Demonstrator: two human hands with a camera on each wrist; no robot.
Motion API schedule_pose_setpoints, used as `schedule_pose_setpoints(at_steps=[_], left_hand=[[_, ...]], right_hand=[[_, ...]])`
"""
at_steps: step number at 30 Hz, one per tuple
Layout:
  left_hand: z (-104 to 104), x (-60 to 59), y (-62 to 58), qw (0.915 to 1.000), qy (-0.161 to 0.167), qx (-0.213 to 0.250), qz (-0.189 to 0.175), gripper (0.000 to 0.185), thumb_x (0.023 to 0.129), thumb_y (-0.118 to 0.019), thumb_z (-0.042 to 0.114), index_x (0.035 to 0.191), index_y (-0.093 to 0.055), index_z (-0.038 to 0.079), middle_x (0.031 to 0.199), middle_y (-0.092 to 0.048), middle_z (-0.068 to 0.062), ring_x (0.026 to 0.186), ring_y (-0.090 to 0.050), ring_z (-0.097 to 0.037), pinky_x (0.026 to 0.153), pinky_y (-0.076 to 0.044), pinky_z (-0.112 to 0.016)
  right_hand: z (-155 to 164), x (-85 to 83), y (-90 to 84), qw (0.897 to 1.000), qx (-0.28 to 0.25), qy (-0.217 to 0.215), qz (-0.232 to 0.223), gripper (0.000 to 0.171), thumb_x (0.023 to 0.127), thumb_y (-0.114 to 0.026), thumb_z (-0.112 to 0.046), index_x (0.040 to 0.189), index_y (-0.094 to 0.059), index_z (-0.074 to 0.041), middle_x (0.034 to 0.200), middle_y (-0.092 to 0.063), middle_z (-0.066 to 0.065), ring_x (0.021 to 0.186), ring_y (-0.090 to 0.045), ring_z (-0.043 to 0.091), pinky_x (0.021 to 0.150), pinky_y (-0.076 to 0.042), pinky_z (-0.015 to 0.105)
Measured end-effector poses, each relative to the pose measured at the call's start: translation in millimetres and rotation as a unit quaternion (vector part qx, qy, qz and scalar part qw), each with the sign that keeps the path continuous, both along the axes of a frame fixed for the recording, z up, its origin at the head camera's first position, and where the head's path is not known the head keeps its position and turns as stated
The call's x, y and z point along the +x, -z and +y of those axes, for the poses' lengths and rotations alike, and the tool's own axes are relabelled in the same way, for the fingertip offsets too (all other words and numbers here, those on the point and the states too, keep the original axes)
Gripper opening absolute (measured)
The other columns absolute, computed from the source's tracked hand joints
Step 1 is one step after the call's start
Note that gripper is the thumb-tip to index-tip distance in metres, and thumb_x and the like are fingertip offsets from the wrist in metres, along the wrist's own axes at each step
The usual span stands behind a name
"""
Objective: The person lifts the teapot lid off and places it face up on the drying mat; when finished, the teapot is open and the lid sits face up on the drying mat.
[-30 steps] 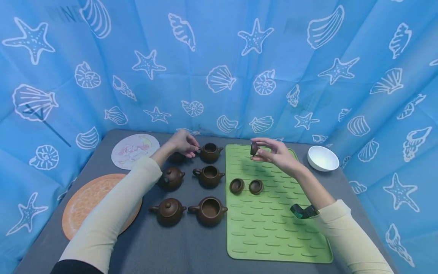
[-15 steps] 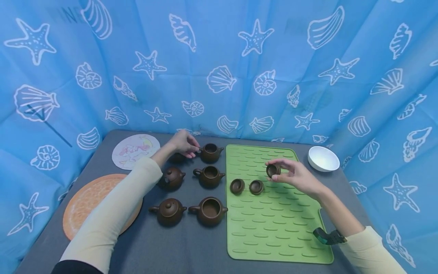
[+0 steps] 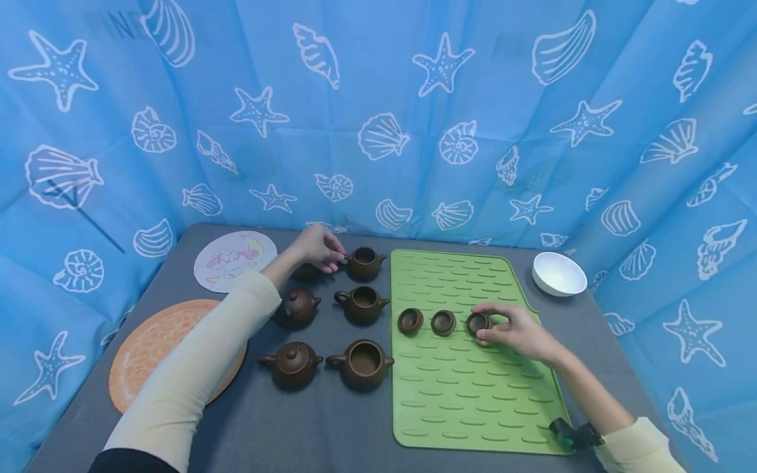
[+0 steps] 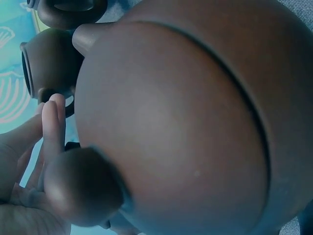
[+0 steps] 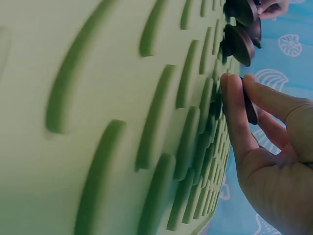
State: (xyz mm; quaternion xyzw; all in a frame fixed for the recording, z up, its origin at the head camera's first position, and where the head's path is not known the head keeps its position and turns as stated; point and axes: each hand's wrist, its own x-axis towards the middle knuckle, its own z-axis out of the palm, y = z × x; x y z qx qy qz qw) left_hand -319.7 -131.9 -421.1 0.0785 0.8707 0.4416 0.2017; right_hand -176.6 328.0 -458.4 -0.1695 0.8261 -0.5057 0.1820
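Note:
At the back, my left hand (image 3: pixel 321 248) pinches the handle of a small brown open teapot (image 3: pixel 365 265); in the left wrist view its fingertips (image 4: pixel 55 110) meet that handle. My right hand (image 3: pixel 513 330) holds a brown teapot lid (image 3: pixel 477 324), hollow side up, at the green mat's surface, between thumb and fingers. Two more upturned lids, a left one (image 3: pixel 410 322) and a middle one (image 3: pixel 443 322), lie in line with it. Two other open teapots, a middle one (image 3: pixel 361 305) and a near one (image 3: pixel 361 365), stand in the same column.
Teapots with lids on, including a near one (image 3: pixel 294 365) and a middle one (image 3: pixel 299 307), form a column left of the open ones. The green mat (image 3: pixel 461 410) covers the right side. A white bowl (image 3: pixel 558 274), a round orange mat (image 3: pixel 155 338) and a printed disc (image 3: pixel 227 259) lie around.
My right hand has carried the lid from the mat's far part toward me and to the right, turned it hollow side up and lowered it beside the others. The left hand has stayed put.

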Motion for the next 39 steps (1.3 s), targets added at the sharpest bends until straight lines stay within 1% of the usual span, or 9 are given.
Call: schedule_pose_setpoints(at_steps=[4,10,13,17,22,29,34,37,39], left_hand=[[-0.6,1.0,-1.4,1.0000,-0.001,0.001,-0.002,0.020,0.104,-0.069,0.003,0.121,-0.076,-0.004,0.120,-0.076,-0.028,0.071,-0.076,-0.013,0.075,-0.068,-0.034],[-1.3,0.1,-2.7,1.0000,0.000,-0.002,-0.002,0.021,0.105,-0.069,0.003,0.123,-0.076,-0.004,0.121,-0.076,-0.028,0.073,-0.077,-0.014,0.082,-0.068,-0.040],[-1.3,-0.6,-2.2,1.0000,-0.001,-0.002,-0.002,0.020,0.105,-0.068,0.004,0.123,-0.076,-0.004,0.121,-0.076,-0.028,0.073,-0.077,-0.014,0.079,-0.068,-0.038],[-1.3,-0.3,-2.3,1.0000,0.001,0.000,-0.004,0.021,0.105,-0.068,0.004,0.123,-0.075,-0.004,0.121,-0.076,-0.028,0.072,-0.077,-0.013,0.072,-0.067,-0.031],[-2.5,-0.7,-0.8,1.0000,0.004,0.004,-0.001,0.021,0.105,-0.069,0.004,0.123,-0.075,-0.004,0.123,-0.075,-0.030,0.071,-0.076,-0.012,0.070,-0.066,-0.029],[-5.4,2.3,-5.2,0.9997,0.015,0.013,0.014,0.022,0.106,-0.068,0.005,0.125,-0.074,-0.005,0.126,-0.073,-0.031,0.074,-0.077,-0.013,0.078,-0.068,-0.035],[-9.2,5.6,-7.5,0.9989,0.026,0.027,0.027,0.023,0.106,-0.069,0.006,0.126,-0.073,-0.006,0.124,-0.073,-0.032,0.080,-0.078,-0.017,0.082,-0.068,-0.038],[-13.5,8.6,-7.6,0.9980,0.038,0.036,0.035,0.025,0.105,-0.070,0.007,0.126,-0.073,-0.006,0.124,-0.073,-0.033,0.083,-0.079,-0.019,0.086,-0.068,-0.044],[-18.0,12.0,-8.5,0.9972,0.044,0.038,0.047,0.025,0.105,-0.071,0.008,0.126,-0.074,-0.005,0.123,-0.073,-0.032,0.085,-0.079,-0.021,0.087,-0.067,-0.046]], right_hand=[[-1.9,0.2,3.2,1.000,0.015,-0.002,0.006,0.057,0.101,-0.073,-0.002,0.151,-0.049,0.015,0.150,-0.048,0.044,0.099,-0.083,0.022,0.085,-0.066,0.030],[-4.1,-1.1,5.0,0.999,0.026,-0.013,0.021,0.057,0.101,-0.073,-0.001,0.151,-0.049,0.013,0.146,-0.051,0.042,0.091,-0.083,0.021,0.082,-0.067,0.034],[-5.7,-2.5,5.2,0.999,0.035,-0.019,0.031,0.059,0.099,-0.075,-0.002,0.150,-0.049,0.013,0.144,-0.054,0.041,0.086,-0.082,0.020,0.079,-0.067,0.034],[-7.4,-3.8,4.3,0.997,0.054,-0.021,0.041,0.062,0.098,-0.078,-0.005,0.150,-0.050,0.011,0.139,-0.059,0.038,0.074,-0.079,0.018,0.069,-0.063,0.029],[-8.6,-3.6,1.7,0.997,0.062,-0.026,0.038,0.065,0.099,-0.079,-0.009,0.153,-0.047,0.009,0.130,-0.063,0.034,0.071,-0.077,0.019,0.063,-0.059,0.030],[-9.0,-4.0,-7.5,0.997,0.069,-0.001,0.039,0.065,0.102,-0.076,-0.014,0.154,-0.045,0.010,0.148,-0.048,0.043,0.072,-0.079,0.026,0.067,-0.066,0.038],[-11.3,-10.2,-19.4,0.984,0.148,0.045,0.085,0.065,0.100,-0.080,-0.027,0.151,-0.053,0.002,0.138,-0.060,0.038,0.060,-0.074,0.027,0.060,-0.062,0.036],[-11.7,-13.7,-26.9,0.974,0.195,0.058,0.093,0.065,0.099,-0.080,-0.034,0.150,-0.056,-0.002,0.131,-0.066,0.032,0.056,-0.071,0.025,0.057,-0.059,0.034],[-11.2,-15.1,-31.3,0.973,0.206,0.056,0.092,0.065,0.100,-0.080,-0.035,0.150,-0.056,-0.001,0.129,-0.067,0.030,0.056,-0.072,0.026,0.057,-0.058,0.034]])
